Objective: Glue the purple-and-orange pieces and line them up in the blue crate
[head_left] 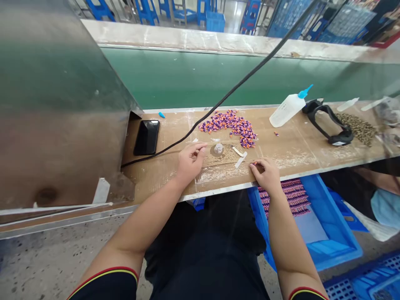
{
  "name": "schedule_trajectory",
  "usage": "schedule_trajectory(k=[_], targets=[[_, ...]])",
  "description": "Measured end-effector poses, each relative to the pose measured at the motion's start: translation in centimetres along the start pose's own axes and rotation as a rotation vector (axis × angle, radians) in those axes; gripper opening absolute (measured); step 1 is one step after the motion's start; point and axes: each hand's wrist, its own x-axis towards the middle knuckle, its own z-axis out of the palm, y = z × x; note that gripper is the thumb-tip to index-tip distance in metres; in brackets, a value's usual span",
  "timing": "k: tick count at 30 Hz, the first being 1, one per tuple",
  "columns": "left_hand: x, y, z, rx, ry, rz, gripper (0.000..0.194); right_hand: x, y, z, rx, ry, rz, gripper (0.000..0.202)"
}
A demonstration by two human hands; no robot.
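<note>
My left hand (191, 161) is closed in a pinch at the left end of a cardboard strip (225, 158). What its fingertips hold, if anything, I cannot make out. Just right of it, a small clear lump (218, 148) sits on a dark wet-looking patch of the strip. Near the table's front edge, my right hand (266, 174) pinches a small orange and purple piece (255, 163) between thumb and fingers. Many similar pieces lie in a curved pile (231, 123) behind the strip. A curved cream-coloured piece (238, 151) and a whitish strip (241, 160) lie between my hands.
A black phone (146, 137) lies left, below a black cable (215, 106) crossing the view. At right are a white blue-tipped squeeze bottle (286, 111), a black frame-like object (329, 125) and brownish bits (359, 128). A blue crate (336, 233) below holds rows of pieces. Another person's arm (379, 179) shows.
</note>
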Motion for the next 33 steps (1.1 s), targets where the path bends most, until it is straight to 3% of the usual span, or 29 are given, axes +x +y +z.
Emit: schedule_trajectory(k=[12, 17, 24, 33], targets=[[0.3, 0.8, -0.3, 0.075, -0.006, -0.03, 0.026, -0.8, 0.9, 0.7, 0.039, 0.048, 0.066, 0.024], [0.1, 0.6, -0.3, 0.111, -0.015, -0.069, 0.027, -0.1, 1.1, 0.9, 0.057, 0.0, 0.05, 0.017], [0.8, 1.2, -0.3, 0.116, 0.034, -0.07, 0.028, 0.7, 0.2, 0.8, 0.053, -0.098, 0.12, 0.008], [1.2, 1.1, -0.5, 0.144, 0.063, -0.073, 0.034, 0.9, -0.8, 0.9, 0.054, -0.055, 0.105, 0.008]])
